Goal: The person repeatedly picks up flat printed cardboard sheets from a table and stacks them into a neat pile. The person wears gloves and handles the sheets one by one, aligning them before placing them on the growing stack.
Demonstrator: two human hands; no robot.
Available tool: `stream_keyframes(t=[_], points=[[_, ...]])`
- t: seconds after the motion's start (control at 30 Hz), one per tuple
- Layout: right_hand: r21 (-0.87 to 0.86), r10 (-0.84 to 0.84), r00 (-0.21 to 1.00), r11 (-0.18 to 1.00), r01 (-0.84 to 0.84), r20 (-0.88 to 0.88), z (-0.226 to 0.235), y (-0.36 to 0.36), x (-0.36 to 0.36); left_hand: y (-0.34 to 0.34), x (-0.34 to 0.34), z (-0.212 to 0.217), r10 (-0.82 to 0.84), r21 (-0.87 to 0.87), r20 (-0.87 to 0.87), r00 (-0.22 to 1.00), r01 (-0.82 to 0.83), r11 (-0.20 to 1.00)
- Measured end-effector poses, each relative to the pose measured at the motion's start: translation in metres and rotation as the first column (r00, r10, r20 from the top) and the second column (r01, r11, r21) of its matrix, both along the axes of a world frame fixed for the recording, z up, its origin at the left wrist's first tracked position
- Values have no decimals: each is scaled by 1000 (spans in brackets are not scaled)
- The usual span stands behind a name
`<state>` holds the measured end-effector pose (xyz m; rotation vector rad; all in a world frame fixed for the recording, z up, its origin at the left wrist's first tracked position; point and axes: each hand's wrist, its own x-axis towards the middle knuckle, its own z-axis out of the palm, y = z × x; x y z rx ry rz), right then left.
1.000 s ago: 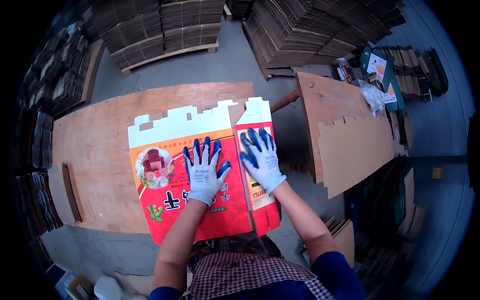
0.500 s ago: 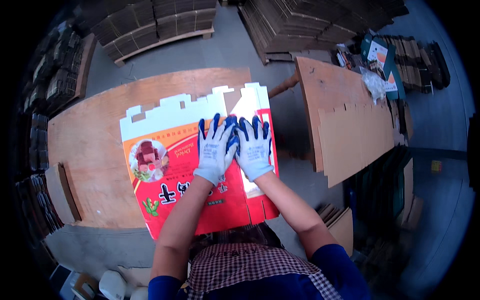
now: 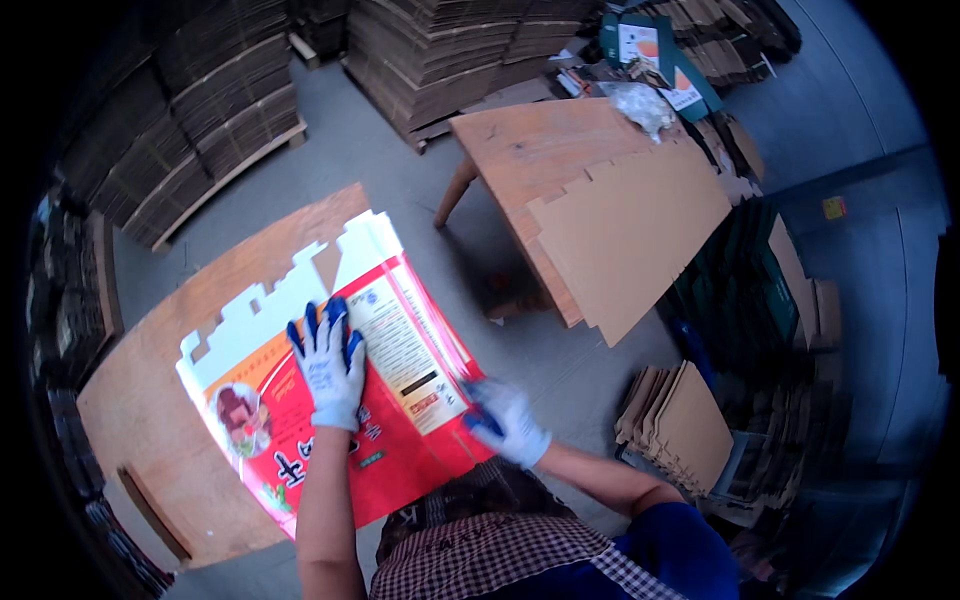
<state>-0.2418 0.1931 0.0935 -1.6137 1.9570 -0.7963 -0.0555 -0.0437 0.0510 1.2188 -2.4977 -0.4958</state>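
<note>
A printed cardboard box blank (image 3: 395, 470), mostly red with a white tabbed far edge and a round food picture, lies on the wooden table (image 3: 130, 400). My left hand (image 3: 335, 375), in a white and blue work glove, presses flat on it with the fingers spread. At the blank's right edge is my right hand (image 3: 512, 425), gloved the same way. Motion smears its fingers, and whether they grip the edge cannot be made out.
To the right stands a second wooden table (image 3: 515, 150) with a plain brown cardboard sheet (image 3: 635, 235) and a clear plastic bag (image 3: 642, 108). Brown cardboard pieces (image 3: 680, 425) stand below it. Tall bundled cardboard stacks (image 3: 430, 70) rise at the back.
My view has swung right. My right hand has left the blank's middle for its right edge, uncovering a white text panel. My left hand stays flat on the print.
</note>
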Motion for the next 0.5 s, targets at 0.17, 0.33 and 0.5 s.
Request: stream_keyframes(t=[0.17, 0.33, 0.5], points=[[482, -137, 713, 648, 590, -688, -54, 39, -194, 4, -3, -6, 2, -43, 33, 999, 0, 999], [594, -28, 692, 490, 638, -721, -97, 66, -251, 7, -5, 1, 29, -24, 14, 999, -29, 999], [597, -35, 752, 585, 549, -658, -93, 68, -261, 4, 19, -1, 42, 49, -230, 972, -32, 998]])
